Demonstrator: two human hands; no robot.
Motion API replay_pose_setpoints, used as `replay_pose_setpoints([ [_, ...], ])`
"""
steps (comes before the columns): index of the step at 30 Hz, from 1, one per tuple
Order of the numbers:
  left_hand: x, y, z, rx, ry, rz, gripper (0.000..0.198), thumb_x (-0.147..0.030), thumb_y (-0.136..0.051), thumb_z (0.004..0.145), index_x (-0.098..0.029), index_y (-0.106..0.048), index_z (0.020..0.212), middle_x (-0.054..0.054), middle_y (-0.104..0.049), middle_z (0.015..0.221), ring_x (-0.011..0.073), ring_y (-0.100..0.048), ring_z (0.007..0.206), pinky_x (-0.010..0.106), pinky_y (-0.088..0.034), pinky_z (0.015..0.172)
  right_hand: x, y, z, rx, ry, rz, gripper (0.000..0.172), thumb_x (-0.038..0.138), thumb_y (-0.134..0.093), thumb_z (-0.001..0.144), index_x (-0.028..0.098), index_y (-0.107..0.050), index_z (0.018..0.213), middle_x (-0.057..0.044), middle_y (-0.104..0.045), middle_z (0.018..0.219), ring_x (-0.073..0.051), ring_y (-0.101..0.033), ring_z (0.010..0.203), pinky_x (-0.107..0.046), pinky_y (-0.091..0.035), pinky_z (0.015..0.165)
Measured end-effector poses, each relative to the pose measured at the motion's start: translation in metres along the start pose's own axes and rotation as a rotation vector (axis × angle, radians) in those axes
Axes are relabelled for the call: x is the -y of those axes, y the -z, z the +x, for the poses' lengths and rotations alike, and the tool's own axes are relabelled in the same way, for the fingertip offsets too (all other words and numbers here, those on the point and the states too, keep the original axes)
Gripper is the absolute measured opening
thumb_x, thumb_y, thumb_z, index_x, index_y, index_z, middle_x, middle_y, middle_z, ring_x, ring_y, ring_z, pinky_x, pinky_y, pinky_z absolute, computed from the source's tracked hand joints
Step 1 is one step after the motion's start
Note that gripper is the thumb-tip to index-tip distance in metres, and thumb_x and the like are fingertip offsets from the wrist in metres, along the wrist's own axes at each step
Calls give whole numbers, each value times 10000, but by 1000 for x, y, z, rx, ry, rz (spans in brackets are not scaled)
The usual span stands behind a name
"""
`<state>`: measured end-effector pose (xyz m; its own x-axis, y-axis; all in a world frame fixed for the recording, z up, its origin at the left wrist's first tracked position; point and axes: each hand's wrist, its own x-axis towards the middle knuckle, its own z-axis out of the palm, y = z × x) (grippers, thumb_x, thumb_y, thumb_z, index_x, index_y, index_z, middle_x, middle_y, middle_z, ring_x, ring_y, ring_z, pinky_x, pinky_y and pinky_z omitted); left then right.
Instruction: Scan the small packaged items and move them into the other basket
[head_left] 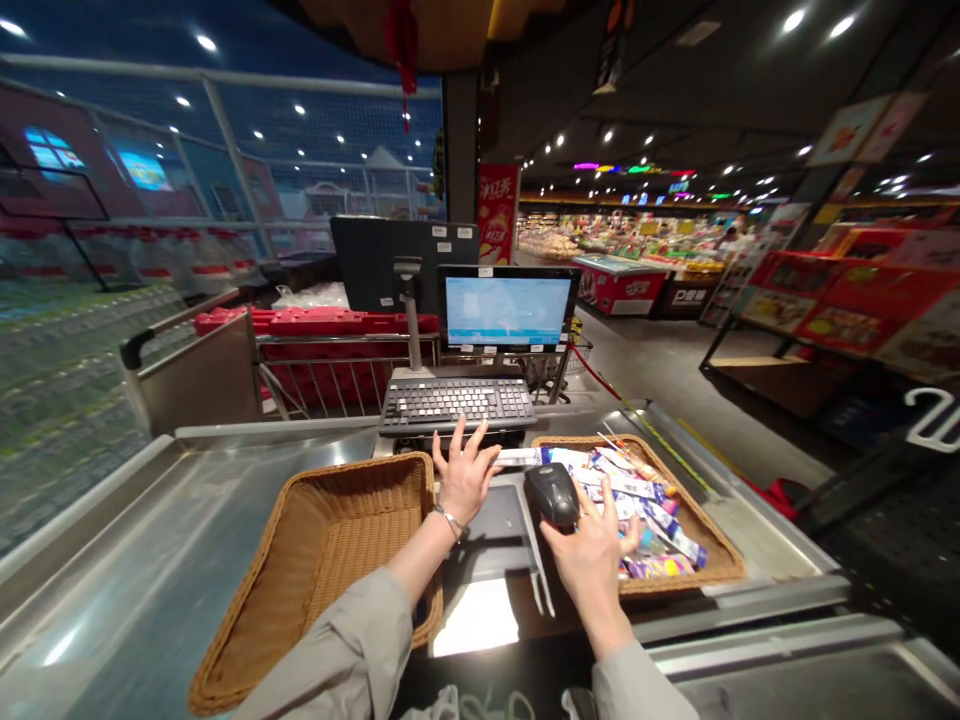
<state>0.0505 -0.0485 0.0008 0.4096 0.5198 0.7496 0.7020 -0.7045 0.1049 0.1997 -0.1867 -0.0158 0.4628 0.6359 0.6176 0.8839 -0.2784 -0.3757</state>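
Observation:
My left hand [465, 480] is over the front of the keyboard [457, 402], several fingers spread. At its thumb is a narrow white packet [517, 457], apparently pinched, reaching toward the right basket. My right hand [596, 550] hovers with fingers apart over the near left side of that wicker basket [686, 585], beside a black barcode scanner [553, 494]. The scanner's lower part is hidden behind the hand. Slim wrapped sweets [660, 520] in white, blue and purple fill the basket. Left of my forearms lies another wicker basket [352, 540], its woven bottom bare.
Behind the keyboard stand a lit screen [508, 310] and a second monitor [390, 262], back turned. Metal counter edges [247, 430] frame both sides. A trolley with red goods [330, 375] is beyond, and boxed goods [832, 290] stand at the right.

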Motion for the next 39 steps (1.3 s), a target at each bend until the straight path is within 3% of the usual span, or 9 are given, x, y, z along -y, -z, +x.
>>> replay_pose_setpoints([
  [14, -44, -27, 11, 108, -88, -79, 227, -369, -598, 878, -328, -672, 1089, 25, -473, 1480, 319, -230, 1457, 664, -32, 1147, -33, 24, -5, -35, -153, -69, 322, 458, -546, 799, 230, -722, 943, -80, -679, 1176, -300, -297, 1387, -527, -201, 1077],
  [22, -70, -44, 14, 148, -151, -136, 189, -360, -595, 880, -314, -677, 1043, 24, -468, 1484, 315, -226, 1459, 675, -24, 1141, -61, 36, -10, -107, -238, -112, 394, 506, -501, 789, 209, -714, 936, -102, -689, 1156, -318, -341, 1358, -574, -30, 1091],
  [28, -90, -58, 14, 166, -203, -185, 201, -390, -579, 886, -310, -675, 1044, 29, -477, 1477, 319, -202, 1466, 686, -33, 1134, -82, 46, -18, -189, -319, -152, 496, 589, -476, 797, 217, -692, 1044, -93, -692, 1153, -321, -364, 1354, -578, -34, 1084],
  [39, -116, -77, 14, 210, -225, -242, 202, -382, -564, 888, -284, -672, 1028, 42, -475, 1479, 333, -197, 1465, 677, -9, 1137, -104, 64, -26, -211, -430, -191, 491, 624, -480, 799, 227, -712, 972, -112, -691, 1127, -322, -373, 1330, -578, -132, 1057],
])
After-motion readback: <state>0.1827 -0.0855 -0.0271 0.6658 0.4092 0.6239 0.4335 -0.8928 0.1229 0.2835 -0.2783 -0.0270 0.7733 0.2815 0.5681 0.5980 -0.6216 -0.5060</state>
